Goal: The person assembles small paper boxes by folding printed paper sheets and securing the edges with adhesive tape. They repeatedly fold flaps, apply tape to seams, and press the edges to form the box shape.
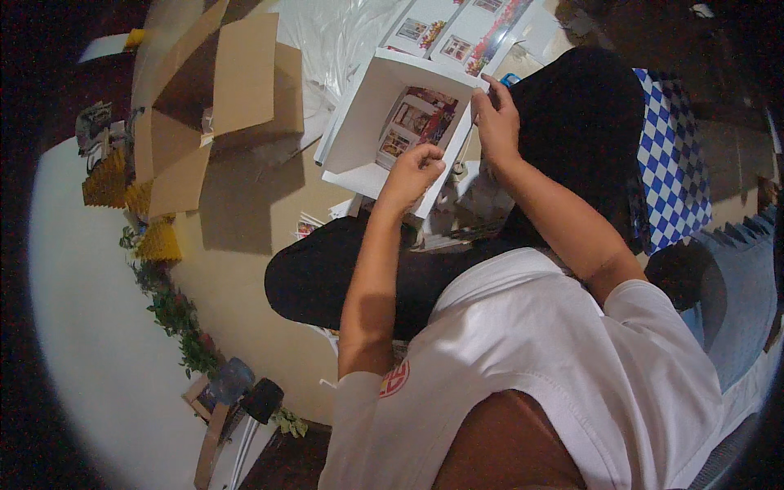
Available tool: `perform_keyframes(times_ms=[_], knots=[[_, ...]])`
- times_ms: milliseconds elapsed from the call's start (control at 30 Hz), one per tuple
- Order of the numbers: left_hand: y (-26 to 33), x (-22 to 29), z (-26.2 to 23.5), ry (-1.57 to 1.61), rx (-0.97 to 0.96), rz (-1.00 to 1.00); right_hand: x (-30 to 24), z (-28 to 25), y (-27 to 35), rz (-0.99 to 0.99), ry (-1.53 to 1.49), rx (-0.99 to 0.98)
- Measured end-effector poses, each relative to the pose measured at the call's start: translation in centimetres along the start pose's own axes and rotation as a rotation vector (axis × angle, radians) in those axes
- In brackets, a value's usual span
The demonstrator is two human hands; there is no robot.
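Person point(531, 343) sat, black-clad legs point(343, 273) folded. Carton point(245, 98) stood off to left, flaps spread. White box point(361, 126) was just beyond legs, open toward person. Printed pictures point(416, 116) showed inside. Left hand point(407, 178) curled at near rim, fingertips almost together; whether gripping, I couldn't tell. Right hand point(500, 126) held right rim.

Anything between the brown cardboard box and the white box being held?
Yes, in the head view: crumpled translucent plastic lies between the cardboard box and white box.
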State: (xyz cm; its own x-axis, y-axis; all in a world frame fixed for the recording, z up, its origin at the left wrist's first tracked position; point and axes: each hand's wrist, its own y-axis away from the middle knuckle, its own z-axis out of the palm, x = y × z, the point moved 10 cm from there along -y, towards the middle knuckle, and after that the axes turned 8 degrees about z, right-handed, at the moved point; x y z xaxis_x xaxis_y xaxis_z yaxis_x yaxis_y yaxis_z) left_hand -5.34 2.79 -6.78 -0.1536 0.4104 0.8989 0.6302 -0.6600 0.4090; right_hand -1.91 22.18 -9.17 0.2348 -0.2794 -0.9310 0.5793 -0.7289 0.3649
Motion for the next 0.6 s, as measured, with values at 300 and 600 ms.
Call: perform_keyframes(times_ms=[300, 600], knots=[[-4.4, 3.2, 2.3, 0.46, 0.149, 0.1, 0.4, -0.1, -0.4, 0.015, -0.102, -0.018], [-10.5, 2.4, 2.6, 0.616, 0.397, 0.079, -0.5, -0.6, 0.0, 0.06, -0.028, -0.012]])
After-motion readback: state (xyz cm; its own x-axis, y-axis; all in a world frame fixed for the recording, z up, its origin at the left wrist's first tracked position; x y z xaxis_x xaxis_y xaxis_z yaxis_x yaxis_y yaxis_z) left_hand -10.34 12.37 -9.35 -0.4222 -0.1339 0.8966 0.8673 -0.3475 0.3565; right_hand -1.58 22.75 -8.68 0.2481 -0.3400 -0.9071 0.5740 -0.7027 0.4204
